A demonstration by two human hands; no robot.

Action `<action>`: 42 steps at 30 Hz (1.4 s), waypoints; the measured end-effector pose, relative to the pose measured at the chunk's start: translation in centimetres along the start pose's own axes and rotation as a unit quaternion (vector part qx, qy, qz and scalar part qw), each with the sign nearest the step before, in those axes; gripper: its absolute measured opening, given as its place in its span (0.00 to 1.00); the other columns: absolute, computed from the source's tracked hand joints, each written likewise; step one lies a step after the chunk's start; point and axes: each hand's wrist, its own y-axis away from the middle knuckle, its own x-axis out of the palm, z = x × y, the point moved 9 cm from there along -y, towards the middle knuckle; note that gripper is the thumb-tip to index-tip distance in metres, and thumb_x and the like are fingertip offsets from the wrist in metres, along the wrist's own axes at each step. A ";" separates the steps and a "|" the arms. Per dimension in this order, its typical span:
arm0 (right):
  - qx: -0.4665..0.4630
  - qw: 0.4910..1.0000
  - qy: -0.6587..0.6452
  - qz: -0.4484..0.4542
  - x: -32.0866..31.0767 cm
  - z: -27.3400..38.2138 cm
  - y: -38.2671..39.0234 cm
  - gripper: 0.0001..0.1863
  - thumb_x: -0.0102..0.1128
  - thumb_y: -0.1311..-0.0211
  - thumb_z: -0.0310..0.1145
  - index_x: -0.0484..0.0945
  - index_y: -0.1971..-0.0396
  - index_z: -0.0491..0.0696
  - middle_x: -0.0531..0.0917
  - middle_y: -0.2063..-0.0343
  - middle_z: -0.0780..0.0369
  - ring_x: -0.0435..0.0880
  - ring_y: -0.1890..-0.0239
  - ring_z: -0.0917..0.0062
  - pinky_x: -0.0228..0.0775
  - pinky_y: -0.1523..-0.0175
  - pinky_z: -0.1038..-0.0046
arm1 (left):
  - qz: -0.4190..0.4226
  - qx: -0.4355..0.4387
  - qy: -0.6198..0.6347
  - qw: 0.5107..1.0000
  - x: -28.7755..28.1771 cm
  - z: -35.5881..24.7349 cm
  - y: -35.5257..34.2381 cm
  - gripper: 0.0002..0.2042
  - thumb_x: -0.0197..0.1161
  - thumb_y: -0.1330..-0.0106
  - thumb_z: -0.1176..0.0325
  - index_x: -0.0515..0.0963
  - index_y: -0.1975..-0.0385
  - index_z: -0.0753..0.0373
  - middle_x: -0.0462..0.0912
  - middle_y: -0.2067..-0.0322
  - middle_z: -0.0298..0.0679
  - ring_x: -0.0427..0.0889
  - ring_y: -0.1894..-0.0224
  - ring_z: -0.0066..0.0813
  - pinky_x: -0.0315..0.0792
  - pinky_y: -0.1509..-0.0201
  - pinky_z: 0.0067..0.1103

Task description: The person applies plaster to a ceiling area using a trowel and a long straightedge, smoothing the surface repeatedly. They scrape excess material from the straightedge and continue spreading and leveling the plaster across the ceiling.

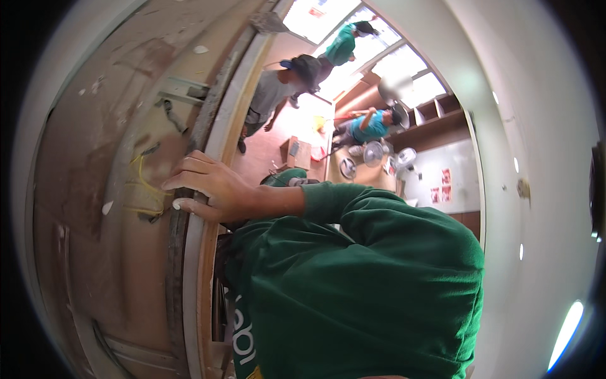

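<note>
My right hand [211, 187] comes in from a green sleeve and lies over a long raised edge [186, 243] of grey strip and pale wood. Its fingers reach across the edge and the thumb bends down beside them, gripping it. Something white covers the thumb tip. Just past the fingertips, a yellow cable [140, 174] with dark ends lies loosely on a dusty brown board [126, 252]. A short dark piece [175, 117] and a pale metal bracket [183, 90] lie farther up the board. My left hand is not in view.
A person in grey [268, 95] stands beyond the edge; two people in teal [341, 47] are farther off. Below are a wooden box [297, 153] and several round fans [373, 153]. A pale wall [530, 158] rises on the right. White flakes dot the board.
</note>
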 end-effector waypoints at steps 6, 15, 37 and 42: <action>0.057 0.993 0.059 -0.082 1.0 -2.7 1.2 0.16 0.66 0.49 0.32 0.78 0.60 0.45 0.77 0.66 0.56 0.75 0.60 0.61 0.70 0.54 0.64 | 0.017 -0.012 0.006 1.000 1.8 1.0 0.3 0.34 0.50 0.32 0.41 0.57 0.32 0.55 0.62 0.37 0.44 0.64 0.37 0.42 0.63 0.36 0.38; 0.079 0.989 0.066 -0.103 0.9 -1.9 0.7 0.16 0.65 0.50 0.28 0.78 0.59 0.44 0.79 0.69 0.56 0.78 0.63 0.62 0.72 0.57 0.65 | -0.011 -0.003 0.017 1.000 -0.9 -1.9 -0.5 0.34 0.49 0.32 0.39 0.57 0.32 0.52 0.58 0.34 0.43 0.61 0.35 0.44 0.60 0.34 0.40; 0.082 0.990 0.072 -0.088 0.9 -1.7 0.5 0.14 0.61 0.49 0.27 0.79 0.59 0.43 0.78 0.70 0.55 0.77 0.66 0.62 0.71 0.61 0.67 | -0.011 -0.008 0.053 0.998 -5.7 -5.8 0.9 0.43 0.42 0.37 0.29 0.43 0.27 0.45 0.39 0.27 0.38 0.42 0.27 0.47 0.45 0.27 0.41; 0.086 0.989 0.073 -0.091 1.0 -1.6 0.7 0.15 0.61 0.49 0.26 0.79 0.59 0.43 0.78 0.70 0.54 0.78 0.67 0.62 0.71 0.61 0.68 | -0.029 -0.032 0.065 0.997 -4.5 -6.5 2.5 0.41 0.38 0.36 0.29 0.43 0.27 0.45 0.38 0.26 0.37 0.38 0.26 0.45 0.41 0.26 0.41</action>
